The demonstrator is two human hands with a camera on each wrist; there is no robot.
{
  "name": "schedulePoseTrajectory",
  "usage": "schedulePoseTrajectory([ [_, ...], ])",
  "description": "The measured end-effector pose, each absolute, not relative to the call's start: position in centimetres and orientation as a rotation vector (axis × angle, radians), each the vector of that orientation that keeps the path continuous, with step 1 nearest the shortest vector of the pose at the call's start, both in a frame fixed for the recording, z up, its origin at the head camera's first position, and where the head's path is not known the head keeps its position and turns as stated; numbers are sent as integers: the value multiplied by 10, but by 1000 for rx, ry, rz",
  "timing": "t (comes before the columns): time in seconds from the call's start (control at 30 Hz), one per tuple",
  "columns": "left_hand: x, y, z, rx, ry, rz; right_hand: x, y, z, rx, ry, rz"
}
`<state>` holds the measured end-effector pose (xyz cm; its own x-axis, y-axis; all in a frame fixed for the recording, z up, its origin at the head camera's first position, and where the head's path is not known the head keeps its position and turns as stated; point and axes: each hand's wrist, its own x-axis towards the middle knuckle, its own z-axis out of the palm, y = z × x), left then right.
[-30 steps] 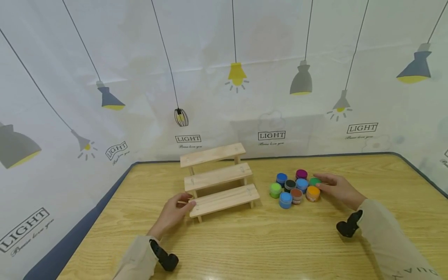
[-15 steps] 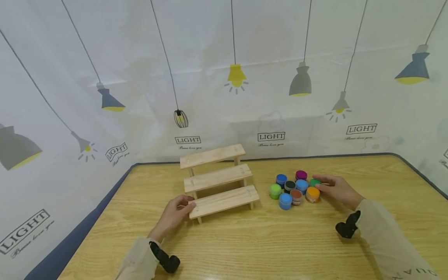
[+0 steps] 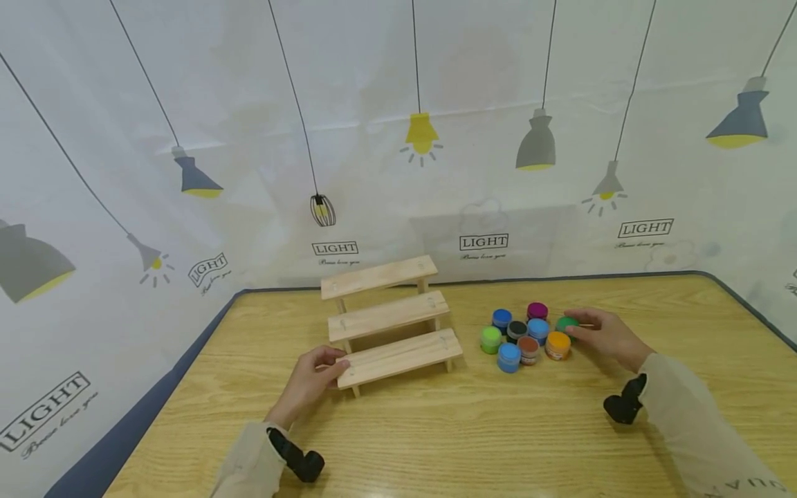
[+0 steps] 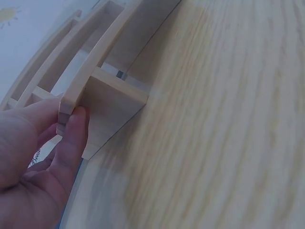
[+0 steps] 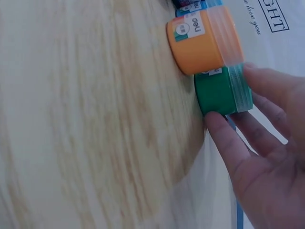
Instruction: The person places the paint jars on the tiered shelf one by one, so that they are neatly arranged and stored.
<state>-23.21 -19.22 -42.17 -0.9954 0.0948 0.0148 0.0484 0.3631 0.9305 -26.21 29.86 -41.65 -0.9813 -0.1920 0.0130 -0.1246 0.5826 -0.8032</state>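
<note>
A three-tier wooden stand (image 3: 398, 360) is on the table, left of centre. My left hand (image 3: 308, 380) pinches the left end of its lowest board, seen close in the left wrist view with a finger (image 4: 74, 136) under the board (image 4: 102, 45). To the right is a cluster of small paint jars. At its right side my right hand (image 3: 607, 337) holds the green paint jar (image 3: 566, 325) between thumb and fingers. The right wrist view has the green jar (image 5: 214, 93) standing upright beside the orange jar (image 5: 198, 43), with digits at its lid and lower side.
Other jars stand close together: light green (image 3: 490, 339), dark blue (image 3: 501, 319), black (image 3: 516, 331), purple (image 3: 537, 311), brown (image 3: 528, 349) and two light blue ones (image 3: 508, 357). Behind the wooden table (image 3: 436, 443) hangs a white curtain (image 3: 373, 173) printed with lamps.
The right hand and the green paint jar have shifted slightly right, opening a small gap from the blue jar. The left hand and the stand stay in place.
</note>
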Motion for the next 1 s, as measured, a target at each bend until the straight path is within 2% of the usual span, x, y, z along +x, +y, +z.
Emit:
schedulePoseTrajectory([
  [1.0, -232, -192, -425, 102, 2539, 1837, -270, 301, -419, -360, 2689, -1332],
])
